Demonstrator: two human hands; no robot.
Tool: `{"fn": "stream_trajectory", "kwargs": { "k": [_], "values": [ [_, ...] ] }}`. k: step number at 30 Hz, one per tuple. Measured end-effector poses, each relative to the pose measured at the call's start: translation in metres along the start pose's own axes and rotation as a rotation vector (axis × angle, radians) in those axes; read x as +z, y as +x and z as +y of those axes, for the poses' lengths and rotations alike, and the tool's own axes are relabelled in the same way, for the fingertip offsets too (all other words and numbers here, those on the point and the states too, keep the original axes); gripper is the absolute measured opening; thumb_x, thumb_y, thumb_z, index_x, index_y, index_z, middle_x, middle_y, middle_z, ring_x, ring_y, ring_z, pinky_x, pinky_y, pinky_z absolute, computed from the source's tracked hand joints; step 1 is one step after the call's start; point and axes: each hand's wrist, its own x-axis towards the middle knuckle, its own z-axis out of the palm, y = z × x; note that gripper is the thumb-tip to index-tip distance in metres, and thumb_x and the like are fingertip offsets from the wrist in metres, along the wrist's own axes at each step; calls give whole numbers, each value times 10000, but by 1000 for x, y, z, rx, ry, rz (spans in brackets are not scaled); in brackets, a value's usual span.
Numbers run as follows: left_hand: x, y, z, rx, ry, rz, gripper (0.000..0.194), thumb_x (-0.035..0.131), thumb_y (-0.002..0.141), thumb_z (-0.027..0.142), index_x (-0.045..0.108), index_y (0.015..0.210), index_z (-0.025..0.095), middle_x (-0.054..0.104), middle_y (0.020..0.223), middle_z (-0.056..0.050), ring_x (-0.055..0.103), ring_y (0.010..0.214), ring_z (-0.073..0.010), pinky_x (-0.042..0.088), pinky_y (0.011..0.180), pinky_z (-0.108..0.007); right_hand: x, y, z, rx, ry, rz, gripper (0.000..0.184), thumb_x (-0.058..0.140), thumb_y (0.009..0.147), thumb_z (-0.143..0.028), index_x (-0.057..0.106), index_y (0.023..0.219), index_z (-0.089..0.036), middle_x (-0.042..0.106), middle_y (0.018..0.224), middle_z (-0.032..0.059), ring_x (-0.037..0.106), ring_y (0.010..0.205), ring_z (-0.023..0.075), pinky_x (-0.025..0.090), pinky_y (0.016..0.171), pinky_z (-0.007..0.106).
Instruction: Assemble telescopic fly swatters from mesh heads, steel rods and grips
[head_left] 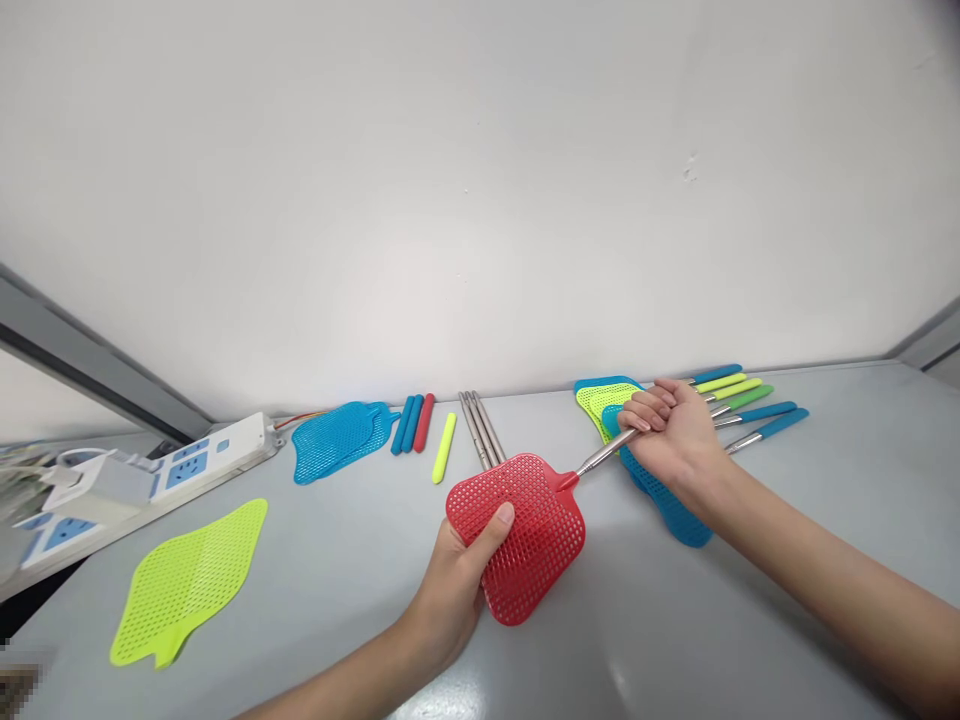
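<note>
L hand (450, 575) pinches red swatter head (532, 530); R hand (667, 425), just past head's neck (568, 482), grips metal rod (604, 453), prob. best kept in line w/ neck.

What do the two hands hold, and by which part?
The left hand holds the red mesh head by its broad perforated part; the right hand grips the metal rod, clear of the head's neck.

Loose handles (412, 424) and metal rods (482, 428) suggest a workshop.
</note>
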Motion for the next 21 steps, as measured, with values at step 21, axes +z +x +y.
{"fn": "stream_trajectory", "kwargs": {
  "k": [21],
  "values": [
    [-2,1,-2,44,12,-24,369,533,793,305,488,1135,175,603,1010,-103,564,912,-220,478,726,-315,0,2,-2,57,19,-93,280,378,729,-106,193,539,-196,163,413,-100,197,291,45,229,286,175]
  ]
}}
